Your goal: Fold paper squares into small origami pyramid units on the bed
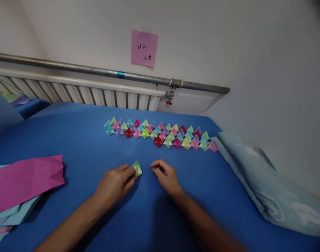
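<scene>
A small pale green folded paper piece is pinched between the fingers of my left hand, low over the blue surface. To its right, my right hand is curled with thumb and fingertips together, apart from the piece; whether anything is between those fingertips is too small to tell. Beyond both hands, several folded paper pieces in red, pink, green, blue, purple and yellow stand close together in rows.
Stacked coloured paper sheets, magenta on top, lie at the left. A folded light blue cloth lies along the right side. Behind the surface are a white radiator, a metal pipe and a pink note on the wall.
</scene>
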The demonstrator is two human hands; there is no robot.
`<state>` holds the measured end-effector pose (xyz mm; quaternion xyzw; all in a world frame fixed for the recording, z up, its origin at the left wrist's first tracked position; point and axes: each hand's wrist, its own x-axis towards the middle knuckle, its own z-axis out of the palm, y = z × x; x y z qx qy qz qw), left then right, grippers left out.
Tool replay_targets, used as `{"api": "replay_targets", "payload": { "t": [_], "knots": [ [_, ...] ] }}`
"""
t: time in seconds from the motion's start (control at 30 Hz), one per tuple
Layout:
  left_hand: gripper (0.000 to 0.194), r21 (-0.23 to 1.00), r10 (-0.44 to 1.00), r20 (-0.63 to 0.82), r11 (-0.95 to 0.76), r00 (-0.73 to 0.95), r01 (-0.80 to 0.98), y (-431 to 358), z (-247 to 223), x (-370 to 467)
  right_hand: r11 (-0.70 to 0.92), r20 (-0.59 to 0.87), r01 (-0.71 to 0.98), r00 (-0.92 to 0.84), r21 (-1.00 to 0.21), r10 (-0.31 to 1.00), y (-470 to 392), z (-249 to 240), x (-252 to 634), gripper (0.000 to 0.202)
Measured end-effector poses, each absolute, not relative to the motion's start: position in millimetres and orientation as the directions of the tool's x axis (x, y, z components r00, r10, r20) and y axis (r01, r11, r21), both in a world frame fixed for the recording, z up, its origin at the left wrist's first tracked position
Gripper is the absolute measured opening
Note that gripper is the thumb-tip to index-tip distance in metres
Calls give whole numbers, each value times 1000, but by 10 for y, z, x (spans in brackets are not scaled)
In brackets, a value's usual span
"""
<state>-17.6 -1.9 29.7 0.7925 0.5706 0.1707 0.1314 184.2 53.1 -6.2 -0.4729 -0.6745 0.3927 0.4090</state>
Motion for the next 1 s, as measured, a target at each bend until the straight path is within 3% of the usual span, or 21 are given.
{"api": "replay_targets", "payload": {
  "t": [0.37,0.73,1.0],
  "knots": [
    [23,421,954,300,-117,-16,900,390,183,-621,269,195,328,-241,-905,951,604,-125,1812,15],
    [19,396,944,328,-102,-37,913,970,93,-825,286,209,311,-258,-906,943,634,-155,1821,15],
    [22,465,946,316,-89,-71,881,964,23,-846,280,190,334,-277,-900,942,607,-88,1820,16]
  ]
}}
